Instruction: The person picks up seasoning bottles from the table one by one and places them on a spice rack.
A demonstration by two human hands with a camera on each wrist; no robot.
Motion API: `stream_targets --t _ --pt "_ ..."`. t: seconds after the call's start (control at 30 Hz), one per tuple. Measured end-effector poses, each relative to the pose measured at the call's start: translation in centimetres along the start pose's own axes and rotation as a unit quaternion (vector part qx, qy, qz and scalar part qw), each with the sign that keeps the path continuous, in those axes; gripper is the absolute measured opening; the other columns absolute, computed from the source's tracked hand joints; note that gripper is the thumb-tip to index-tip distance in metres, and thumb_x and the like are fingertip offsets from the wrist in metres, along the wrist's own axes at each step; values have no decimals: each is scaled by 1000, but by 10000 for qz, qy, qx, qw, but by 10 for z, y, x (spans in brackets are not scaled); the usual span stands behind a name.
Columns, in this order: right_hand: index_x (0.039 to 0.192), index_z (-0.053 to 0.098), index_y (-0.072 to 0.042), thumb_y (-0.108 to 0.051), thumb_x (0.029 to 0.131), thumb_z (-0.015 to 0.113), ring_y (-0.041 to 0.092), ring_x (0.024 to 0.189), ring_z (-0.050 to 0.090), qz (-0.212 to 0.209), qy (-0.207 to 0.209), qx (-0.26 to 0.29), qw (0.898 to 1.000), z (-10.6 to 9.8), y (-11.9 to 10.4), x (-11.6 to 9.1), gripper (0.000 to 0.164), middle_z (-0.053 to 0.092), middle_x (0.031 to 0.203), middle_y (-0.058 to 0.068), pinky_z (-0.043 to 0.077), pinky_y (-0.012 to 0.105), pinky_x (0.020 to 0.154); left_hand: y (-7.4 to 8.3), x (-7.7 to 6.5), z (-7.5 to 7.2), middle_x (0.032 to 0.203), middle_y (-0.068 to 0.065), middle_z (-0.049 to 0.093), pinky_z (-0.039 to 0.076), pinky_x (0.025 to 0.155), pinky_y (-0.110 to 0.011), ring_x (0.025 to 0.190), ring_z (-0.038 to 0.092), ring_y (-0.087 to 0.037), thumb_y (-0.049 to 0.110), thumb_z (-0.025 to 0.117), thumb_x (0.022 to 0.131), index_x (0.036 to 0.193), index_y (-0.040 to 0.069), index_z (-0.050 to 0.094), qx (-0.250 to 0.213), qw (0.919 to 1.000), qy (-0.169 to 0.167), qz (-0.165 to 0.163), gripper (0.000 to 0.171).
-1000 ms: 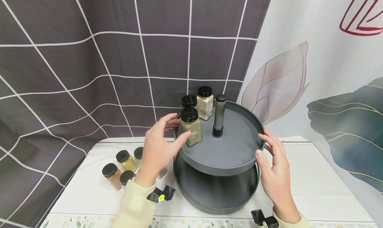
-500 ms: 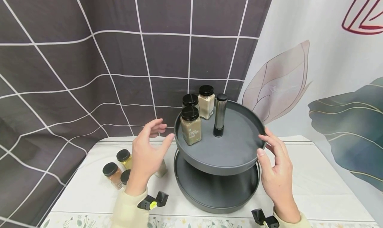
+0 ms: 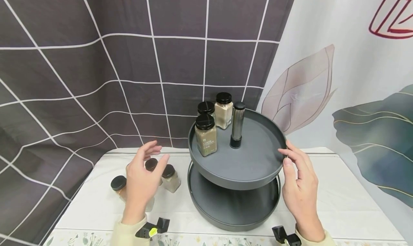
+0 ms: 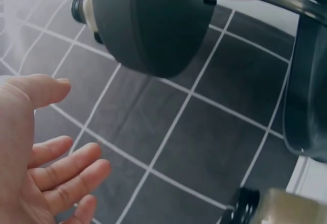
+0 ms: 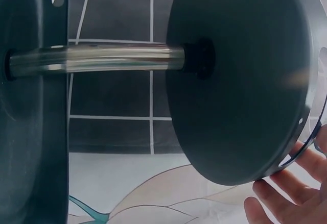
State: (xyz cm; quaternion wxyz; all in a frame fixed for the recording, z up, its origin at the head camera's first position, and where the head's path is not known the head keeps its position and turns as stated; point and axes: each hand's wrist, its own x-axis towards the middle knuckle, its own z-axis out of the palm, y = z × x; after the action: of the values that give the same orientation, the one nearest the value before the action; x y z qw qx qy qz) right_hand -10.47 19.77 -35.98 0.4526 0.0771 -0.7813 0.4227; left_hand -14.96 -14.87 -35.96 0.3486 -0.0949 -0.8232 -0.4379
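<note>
Got left hand [image 3: 141,182] spread, empty, near jar [image 3: 172,184]; right hand [image 3: 300,185] fingers loose, touching upper tray [image 3: 244,184] at rim. Treat jar as likely rigid, slippery, breakable: grip body below lid [image 3: 168,171].

a dark grey fabric backdrop [image 3: 180,59] with a white grid of lines hangs behind the desk, creased toward the left. to its right hangs a white fabric sheet [image 3: 309,23] printed with a pale pink leaf [image 3: 300,90], a blue-grey leaf [image 3: 380,135] and a red line drawing [image 3: 395,31]. the white desk [image 3: 348,199] has a floral-patterned band [image 3: 193,240] along its near edge.
</note>
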Motion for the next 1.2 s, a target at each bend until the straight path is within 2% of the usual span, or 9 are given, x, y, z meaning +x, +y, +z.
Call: stream_targets --t 0.1,0.3,0.43,0.67,0.7,0.87,0.93,1.1,1.2 --pt "108 67 -4 -4 92 49 20 120 49 -8 57 -100 9999 0 1 0 24 58 124 10 34 17 99 -8 -5 -6 104 6 66 42 87 -18 98 59 -11 25 70 83 122 16 57 77 9997 48 -208 42" --pt "122 62 -9 -4 92 51 9 103 52 -136 194 -226 9995 -1 2 2 32 61 116 11 36 14 89 -21 -16 -17 102 7 66 44 83 -18 95 60 -9 23 71 82 121 18 58 78 9979 232 -607 41" --pt "124 60 -9 -4 91 51 10 100 52 -209 227 -261 9992 -1 1 2 34 61 113 12 37 14 88 -28 -20 -20 102 9 65 45 83 -19 93 59 -5 25 73 80 120 16 58 239 9963 324 -756 43" --pt "122 61 -7 -4 91 51 10 100 52 -269 283 -282 9988 0 -1 2 33 62 111 13 37 15 88 -35 -23 -25 102 7 66 40 84 -17 94 58 -7 26 73 80 119 14 59 550 9945 360 -818 43" --pt "122 61 -7 -3 91 51 10 100 52 -261 300 -286 9988 -1 -1 1 33 62 110 12 37 15 88 -36 -23 -26 103 6 66 41 81 -18 94 59 -8 26 73 80 119 14 59 612 9941 371 -814 44" --pt "121 62 -7 0 89 51 7 101 54 -222 379 -272 9987 -1 -2 1 34 63 111 12 39 15 91 -40 -23 -34 104 0 66 41 71 -23 74 55 -10 27 72 80 119 10 59 1284 9883 440 -703 44" --pt "122 61 -7 0 89 51 5 102 54 -223 419 -252 9986 -1 -2 1 35 63 111 12 40 16 92 -41 -23 -38 104 -3 66 42 76 -28 76 56 -14 28 71 81 118 9 60 1378 9868 415 -736 43" --pt "122 60 -7 -1 89 52 4 102 56 -231 527 -242 9980 -1 -1 0 35 64 108 13 40 15 91 -44 -24 -49 108 -8 64 40 87 -43 103 57 -28 32 71 81 116 10 61 1322 9842 257 -1153 43" --pt "121 61 -7 -2 88 53 4 102 56 -251 554 -254 9978 -1 -1 1 35 65 107 13 39 15 90 -46 -25 -56 109 -10 63 39 86 -45 102 56 -32 34 69 81 116 11 61 1451 9787 209 -1441 43"
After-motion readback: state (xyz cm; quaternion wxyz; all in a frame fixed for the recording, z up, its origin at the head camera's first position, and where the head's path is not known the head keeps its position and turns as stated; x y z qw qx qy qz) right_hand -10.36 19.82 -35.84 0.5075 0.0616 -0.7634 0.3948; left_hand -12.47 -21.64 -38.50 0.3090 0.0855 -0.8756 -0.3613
